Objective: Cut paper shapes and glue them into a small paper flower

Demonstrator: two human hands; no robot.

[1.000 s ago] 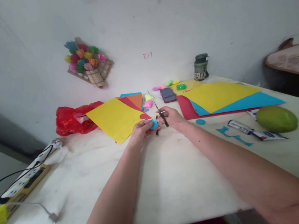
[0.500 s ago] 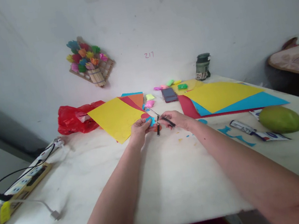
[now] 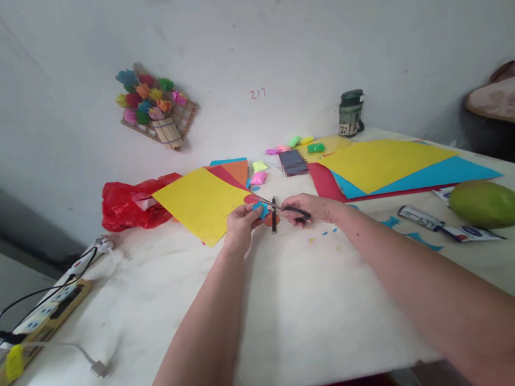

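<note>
Small blue paper piece (image 3: 262, 209), edge uneven; black-handled scissors (image 3: 279, 208) aslant, metal blades pointing far-left, close by paper.

Blue paper piece (image 3: 262, 210), black-handled scissors (image 3: 299, 211), yellow sheets (image 3: 199, 204).

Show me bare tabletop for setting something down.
Bare tabletop shows at the near edge, between left forearm and right forearm; also between left forearm and cable plug. Crowded: around the scissors, and right, by green fruit and tubes.
</note>
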